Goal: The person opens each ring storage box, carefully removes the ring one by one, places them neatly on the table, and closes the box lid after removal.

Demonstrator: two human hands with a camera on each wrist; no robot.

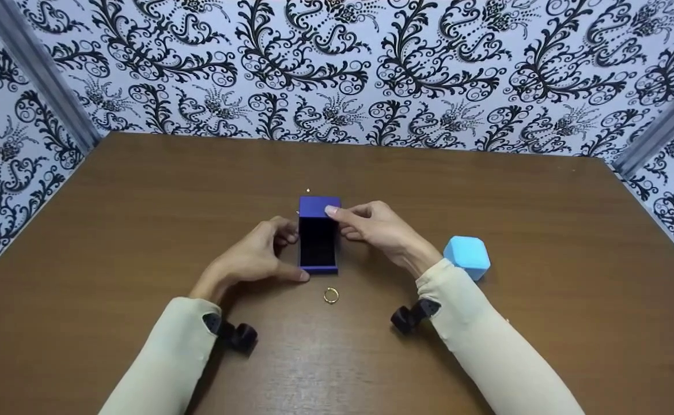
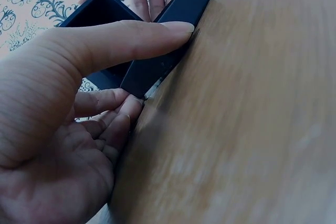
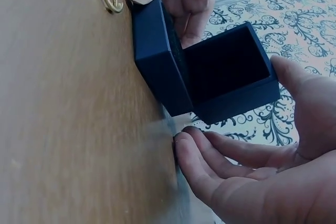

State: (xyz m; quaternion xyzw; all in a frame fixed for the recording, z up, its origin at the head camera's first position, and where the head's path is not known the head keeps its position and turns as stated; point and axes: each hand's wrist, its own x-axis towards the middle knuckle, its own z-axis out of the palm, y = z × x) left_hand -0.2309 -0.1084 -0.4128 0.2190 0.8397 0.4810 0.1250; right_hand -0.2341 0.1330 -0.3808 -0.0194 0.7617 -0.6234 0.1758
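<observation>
A small dark blue jewelry box with a black inside stands on the table with its lid raised. My left hand holds its base, the thumb along the front edge and the fingers at the far side. At the lid, my right hand has its thumb on the outer edge and its other fingers curled behind, low near the table. In the right wrist view the lid tilts back from the base. A thin gold hoop lies just in front of the box, touched by neither hand.
A light blue rounded cube sits beside my right wrist. Behind the box lies a tiny shiny piece. The brown wooden table ends at a wall with black floral patterns.
</observation>
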